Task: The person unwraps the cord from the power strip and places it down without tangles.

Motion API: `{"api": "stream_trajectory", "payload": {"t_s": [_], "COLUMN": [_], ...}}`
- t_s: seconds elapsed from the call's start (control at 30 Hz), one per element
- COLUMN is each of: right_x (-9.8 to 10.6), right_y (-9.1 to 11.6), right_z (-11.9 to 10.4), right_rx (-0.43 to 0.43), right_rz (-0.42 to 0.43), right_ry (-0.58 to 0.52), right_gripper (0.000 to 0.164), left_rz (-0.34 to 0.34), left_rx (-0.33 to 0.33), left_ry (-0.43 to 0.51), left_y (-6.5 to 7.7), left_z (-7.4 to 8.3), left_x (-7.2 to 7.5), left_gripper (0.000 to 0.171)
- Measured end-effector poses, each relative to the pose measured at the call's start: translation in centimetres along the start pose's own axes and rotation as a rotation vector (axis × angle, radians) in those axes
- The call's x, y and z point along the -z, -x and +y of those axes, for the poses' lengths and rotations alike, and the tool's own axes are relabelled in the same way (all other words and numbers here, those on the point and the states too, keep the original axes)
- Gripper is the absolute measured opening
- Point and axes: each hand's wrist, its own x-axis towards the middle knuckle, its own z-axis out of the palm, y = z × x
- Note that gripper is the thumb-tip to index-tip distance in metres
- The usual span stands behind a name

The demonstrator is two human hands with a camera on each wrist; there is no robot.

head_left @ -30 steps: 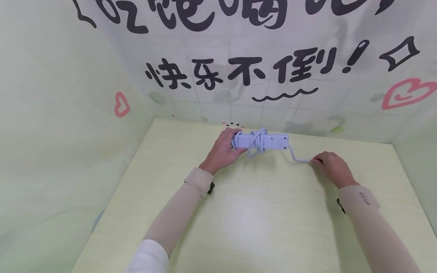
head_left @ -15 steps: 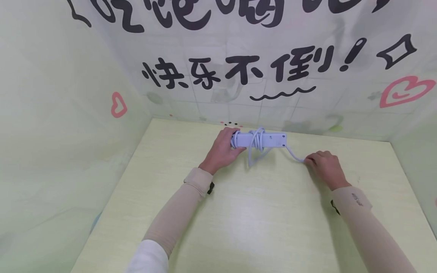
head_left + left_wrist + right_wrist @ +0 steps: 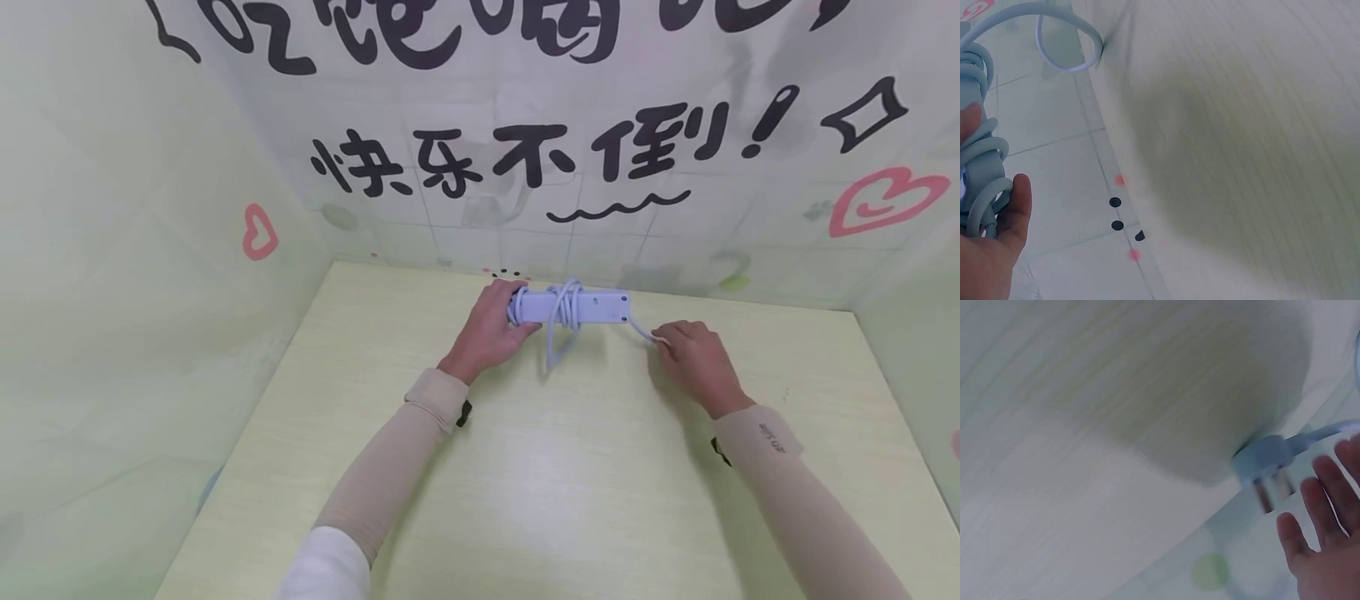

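A pale bluish-white power strip (image 3: 603, 307) lies crosswise near the back of the table, its cord (image 3: 564, 312) wound round it in several turns. My left hand (image 3: 491, 332) grips the strip's left end, thumb at the near side and fingers at the far side. One loose bend of cord droops below the strip's middle. At the right, my right hand (image 3: 696, 360) pinches the cord just beyond the strip's right end. The right wrist view shows a plug (image 3: 1263, 457) with metal prongs beside the fingers (image 3: 1319, 506); the thumb is hidden there.
The pale wooden tabletop (image 3: 540, 467) ends at a back wall covering (image 3: 450, 225) with large black characters, close behind the strip. More covering hangs at the left (image 3: 150, 333) and right sides of the table.
My right hand has moved left, nearer the strip, with the cord between its fingers. The cord bend below the strip hangs lower than a second ago. My left hand keeps its grip.
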Motion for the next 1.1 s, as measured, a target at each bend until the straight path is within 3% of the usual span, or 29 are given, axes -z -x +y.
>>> {"api": "stream_trajectory", "payload": {"t_s": [0.23, 0.33, 0.43, 0.73, 0.87, 1.0, 1.1], "right_x": [-0.7, -1.0, -1.5, -3.3, -3.7, -3.4, -2.8], "right_y": [-1.3, -1.7, -1.7, -0.7, -0.7, -1.0, -1.1], "right_z": [-3.8, -5.7, -7.5, -11.3, -12.0, -12.7, -13.4], "right_rx": [0.215, 0.296, 0.325, 0.266, 0.239, 0.144, 0.07], "right_rz": [0.15, 0.168, 0.146, -0.031, -0.064, -0.139, -0.187], "right_ry": [-0.028, -0.069, -0.092, -0.152, -0.222, -0.377, -0.423], "right_gripper": [0.011, 0.011, 0.015, 0.056, 0.05, 0.038, 0.027], "left_rz": [-0.003, 0.003, 0.01, 0.015, 0.017, 0.023, 0.027], "left_rx": [0.006, 0.008, 0.002, -0.021, -0.03, -0.022, -0.017], "left_ry": [-0.004, -0.019, -0.032, -0.028, -0.027, -0.028, -0.026], "left_y": [-0.2, -0.3, -0.4, -0.3, -0.3, -0.3, -0.3], "left_z": [0.4, 0.4, 0.3, 0.6, 0.6, 0.5, 0.3], "left_x": [0.1, 0.1, 0.0, 0.0, -0.2, -0.4, -0.6], "left_gripper": [0.067, 0.067, 0.067, 0.067, 0.068, 0.069, 0.069]}}
